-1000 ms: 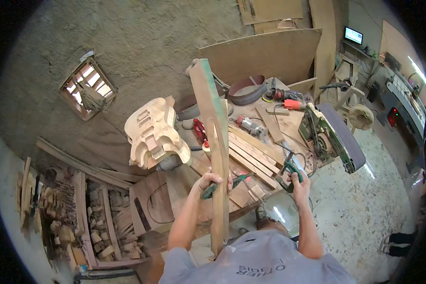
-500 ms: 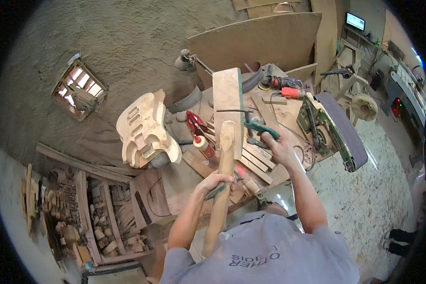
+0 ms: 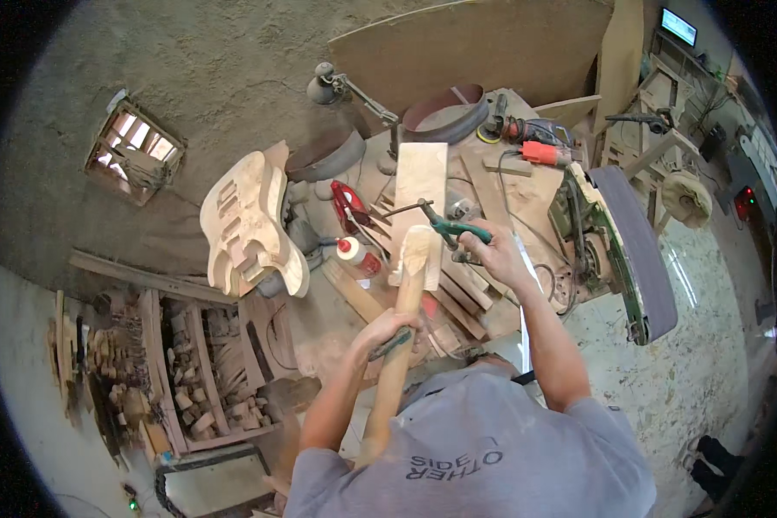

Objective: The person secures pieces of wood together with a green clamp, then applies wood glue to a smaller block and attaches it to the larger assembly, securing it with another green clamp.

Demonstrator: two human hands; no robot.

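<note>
My left hand (image 3: 387,330) is closed around a guitar neck (image 3: 389,388) of pale wood, which slants up from beside my chest to its wide end over the bench. Under those same fingers shows a green-handled tool (image 3: 392,344), partly hidden. My right hand (image 3: 502,259) grips the green handle of a clamp (image 3: 447,228); its dark bar points left, above the neck's far end, and I cannot tell whether they touch. A flat pale board (image 3: 423,177) lies beyond, partly behind the clamp and the neck.
Guitar bodies (image 3: 250,224) stand stacked at the left. On the bench are a red-capped glue bottle (image 3: 358,255), wood strips (image 3: 462,302), a red-and-black power tool (image 3: 540,142) and a lamp (image 3: 324,86). A belt sander (image 3: 626,250) stands right; offcut bins (image 3: 198,380) sit lower left.
The clamp has turned and come slightly nearer, its bar now tilted. The board's green edge no longer shows. My view has shifted a little; both hands keep their grips.
</note>
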